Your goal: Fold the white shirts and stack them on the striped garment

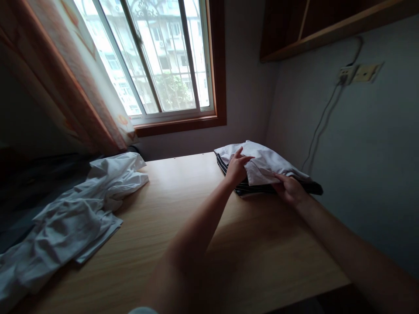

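A folded white garment (262,156) lies on top of dark folded clothes with pale stripes (253,189), at the far right of the wooden table. My left hand (238,168) rests against the left part of the white garment, its thumb and forefinger spread apart. At the near edge of the same garment, my right hand (290,187) pinches the cloth, thumb on top and fingers underneath. Which kind of garment this is cannot be told from the folds.
Crumpled white clothes (75,222) spread along the left side of the wooden table (176,196). A curtain (75,78) hangs by the window (163,61). Shelves (314,39) jut out at upper right, above a wall socket (347,74) with a cable (319,124).
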